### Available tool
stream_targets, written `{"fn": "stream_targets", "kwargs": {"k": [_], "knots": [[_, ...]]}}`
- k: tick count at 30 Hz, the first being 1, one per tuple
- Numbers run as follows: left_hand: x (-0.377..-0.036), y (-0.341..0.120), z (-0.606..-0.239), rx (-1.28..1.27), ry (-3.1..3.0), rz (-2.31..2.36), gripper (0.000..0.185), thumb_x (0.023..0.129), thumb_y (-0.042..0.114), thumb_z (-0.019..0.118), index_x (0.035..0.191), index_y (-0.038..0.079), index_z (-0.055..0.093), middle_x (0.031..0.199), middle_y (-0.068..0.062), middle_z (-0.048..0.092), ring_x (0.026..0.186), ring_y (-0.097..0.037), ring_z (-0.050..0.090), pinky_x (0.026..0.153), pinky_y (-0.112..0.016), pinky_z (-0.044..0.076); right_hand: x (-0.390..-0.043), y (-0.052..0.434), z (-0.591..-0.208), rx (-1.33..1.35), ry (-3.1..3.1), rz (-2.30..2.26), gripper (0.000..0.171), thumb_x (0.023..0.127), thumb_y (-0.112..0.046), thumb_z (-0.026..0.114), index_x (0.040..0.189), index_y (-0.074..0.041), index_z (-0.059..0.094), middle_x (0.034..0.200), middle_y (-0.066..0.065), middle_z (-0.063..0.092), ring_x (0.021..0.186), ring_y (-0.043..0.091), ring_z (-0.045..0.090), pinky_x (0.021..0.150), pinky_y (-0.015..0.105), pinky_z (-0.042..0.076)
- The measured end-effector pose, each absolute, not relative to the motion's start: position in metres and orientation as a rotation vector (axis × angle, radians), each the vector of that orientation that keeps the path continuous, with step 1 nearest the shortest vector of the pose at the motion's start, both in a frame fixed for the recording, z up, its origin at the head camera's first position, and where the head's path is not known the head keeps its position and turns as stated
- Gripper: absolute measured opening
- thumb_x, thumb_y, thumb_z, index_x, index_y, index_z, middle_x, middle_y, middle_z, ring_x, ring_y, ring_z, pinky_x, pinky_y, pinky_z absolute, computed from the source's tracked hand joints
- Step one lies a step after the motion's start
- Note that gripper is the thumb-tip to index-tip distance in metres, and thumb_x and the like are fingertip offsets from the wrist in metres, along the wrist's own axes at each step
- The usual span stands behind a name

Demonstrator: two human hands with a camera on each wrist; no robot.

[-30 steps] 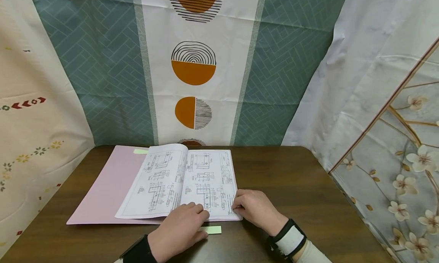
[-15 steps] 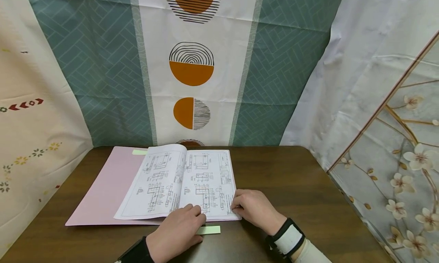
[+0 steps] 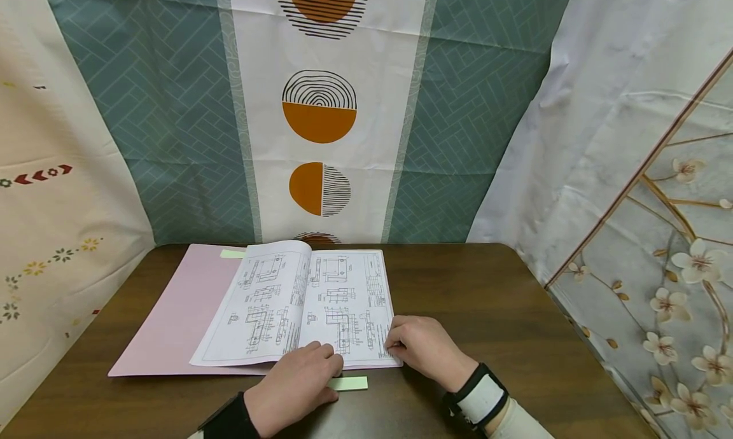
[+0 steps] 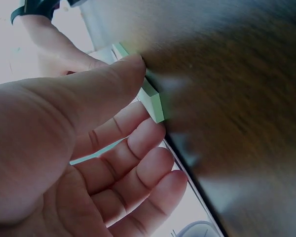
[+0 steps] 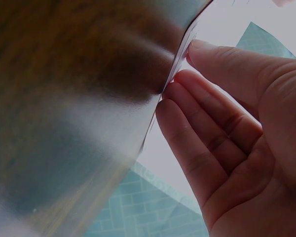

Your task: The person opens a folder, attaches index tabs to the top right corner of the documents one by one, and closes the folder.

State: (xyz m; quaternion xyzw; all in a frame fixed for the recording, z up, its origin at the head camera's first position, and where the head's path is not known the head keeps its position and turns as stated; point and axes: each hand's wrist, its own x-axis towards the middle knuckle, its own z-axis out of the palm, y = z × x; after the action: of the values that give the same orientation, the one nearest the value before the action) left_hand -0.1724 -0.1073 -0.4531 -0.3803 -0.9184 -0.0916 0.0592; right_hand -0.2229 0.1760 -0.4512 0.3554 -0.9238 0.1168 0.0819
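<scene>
A: Pale green — the sticky strip [image 3: 349, 383] lies flat on the dark wood counter [image 3: 504, 312], just nearer the person than the open booklet [image 3: 303, 305]. Its long axis runs left to right, parallel to the booklet's near edge.

B: Which of the hands is closer to it?

A: The left hand [image 3: 294, 385]. It rests half over the strip's left end, and in the left wrist view the thumb [image 4: 106, 84] presses against the strip's edge [image 4: 153, 98] while the other fingers lie loosely curved, closing on nothing. So it touches the strip; I cannot see a pinch.

B: And the other?

A: The right hand [image 3: 420, 347] sits at the booklet's lower right corner. In the right wrist view its fingertips [image 5: 175, 91] meet the page edges [image 5: 185, 49], the thumb against the top sheet — a light nip on the corner, the palm quite open.

B: What else is there?

A: A pink folder [image 3: 172, 312] lies under the booklet, spread out to its left, with another green tab [image 3: 233, 253] at its far edge. Patterned cloth [image 3: 321, 108] hangs behind.
</scene>
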Motion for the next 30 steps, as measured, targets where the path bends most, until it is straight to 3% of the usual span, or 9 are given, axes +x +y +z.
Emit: {"fn": "stream_targets", "kwargs": {"k": [13, 30], "knots": [[-0.175, -0.109, -0.456, -1.162, -2.757, -0.285, 0.03, 0.087, 0.027, 0.094, 0.089, 0.02, 0.066, 0.082, 0.011, 0.055, 0.075, -0.01, 0.052, 0.063, -0.027, 0.044, -0.223, 0.175, -0.451, 1.055, -2.773, 0.333, 0.017, 0.085, -0.007, 0.096, 0.089, -0.02, 0.087, 0.093, -0.011, 0.072, 0.075, 0.003, 0.056, 0.071, 0.027, 0.054], [-0.165, -0.102, -0.444, -1.156, -2.792, -0.231, 0.02, 0.094, 0.024, 0.088, 0.096, 0.015, 0.071, 0.079, 0.008, 0.06, 0.069, -0.011, 0.056, 0.061, -0.031, 0.046, -0.223, 0.174, -0.449, 1.051, -2.789, 0.341, 0.016, 0.085, -0.007, 0.096, 0.089, -0.019, 0.086, 0.091, -0.011, 0.071, 0.073, 0.004, 0.053, 0.07, 0.025, 0.051]]}}
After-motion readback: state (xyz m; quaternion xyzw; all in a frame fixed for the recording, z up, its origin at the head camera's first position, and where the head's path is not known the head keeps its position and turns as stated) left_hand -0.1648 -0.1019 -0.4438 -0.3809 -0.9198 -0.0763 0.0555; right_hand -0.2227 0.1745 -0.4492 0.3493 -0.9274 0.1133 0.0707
